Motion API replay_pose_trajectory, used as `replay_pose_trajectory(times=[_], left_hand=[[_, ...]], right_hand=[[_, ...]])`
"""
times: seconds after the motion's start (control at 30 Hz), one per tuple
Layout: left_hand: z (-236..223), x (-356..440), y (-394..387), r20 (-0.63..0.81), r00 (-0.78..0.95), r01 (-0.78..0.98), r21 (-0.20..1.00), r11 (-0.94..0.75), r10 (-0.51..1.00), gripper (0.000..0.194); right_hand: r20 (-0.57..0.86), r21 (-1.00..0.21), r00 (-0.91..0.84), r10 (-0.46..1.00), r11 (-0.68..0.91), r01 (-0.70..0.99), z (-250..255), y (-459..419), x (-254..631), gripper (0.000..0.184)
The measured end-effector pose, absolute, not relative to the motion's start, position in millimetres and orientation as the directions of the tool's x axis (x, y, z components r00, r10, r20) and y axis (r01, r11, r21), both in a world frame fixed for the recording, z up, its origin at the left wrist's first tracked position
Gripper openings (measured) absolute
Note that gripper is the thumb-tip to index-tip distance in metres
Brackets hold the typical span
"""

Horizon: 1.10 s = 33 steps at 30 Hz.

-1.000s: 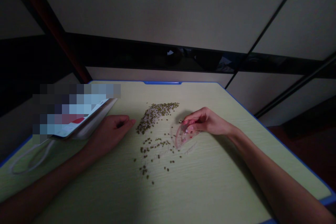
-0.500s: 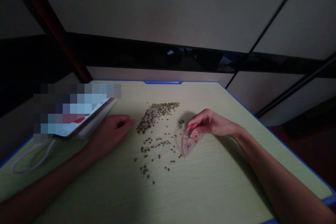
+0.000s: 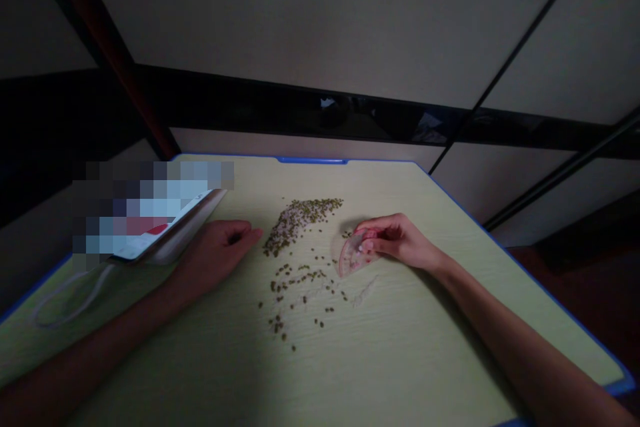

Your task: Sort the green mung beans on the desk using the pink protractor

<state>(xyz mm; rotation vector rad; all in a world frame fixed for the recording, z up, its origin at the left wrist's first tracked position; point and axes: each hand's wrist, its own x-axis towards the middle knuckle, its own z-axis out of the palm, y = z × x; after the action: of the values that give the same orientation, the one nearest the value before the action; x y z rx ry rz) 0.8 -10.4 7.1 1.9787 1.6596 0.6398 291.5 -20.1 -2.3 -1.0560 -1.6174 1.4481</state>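
Small green beans (image 3: pixel 300 219) lie in a heap at the middle of a pale green table (image 3: pixel 400 347), with several more scattered toward me. My right hand (image 3: pixel 397 240) is closed on a clear pink half-round protractor (image 3: pixel 351 255), whose edge rests on the table just right of the scattered beans. My left hand (image 3: pixel 217 250) lies on the table left of the heap, fingers loosely curled, holding nothing that I can see.
A blurred-out flat device (image 3: pixel 150 217) lies at the table's far left on a white stand, and a white cable (image 3: pixel 65 300) loops below it. The table has a blue rim (image 3: pixel 310 159). Dark wall panels rise behind.
My right hand has turned the protractor from steeply tilted to lower and flatter, near the beans. My left hand has stayed put. The view shifted slightly.
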Motion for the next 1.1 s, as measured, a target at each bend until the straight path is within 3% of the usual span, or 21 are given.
replay_pose_trajectory(times=[0.43,1.1], left_hand=[[6,1,-10,0.069,0.169,0.770,0.614,-0.175,0.983,0.036],[7,1,-11,0.037,0.154,0.759,0.635,-0.142,0.987,0.036]], right_hand=[[0.080,-0.978,-0.478,0.875,0.161,0.130,-4,-23,282,0.021],[-0.031,-0.985,-0.558,0.829,0.071,0.160,4,-31,295,0.019]])
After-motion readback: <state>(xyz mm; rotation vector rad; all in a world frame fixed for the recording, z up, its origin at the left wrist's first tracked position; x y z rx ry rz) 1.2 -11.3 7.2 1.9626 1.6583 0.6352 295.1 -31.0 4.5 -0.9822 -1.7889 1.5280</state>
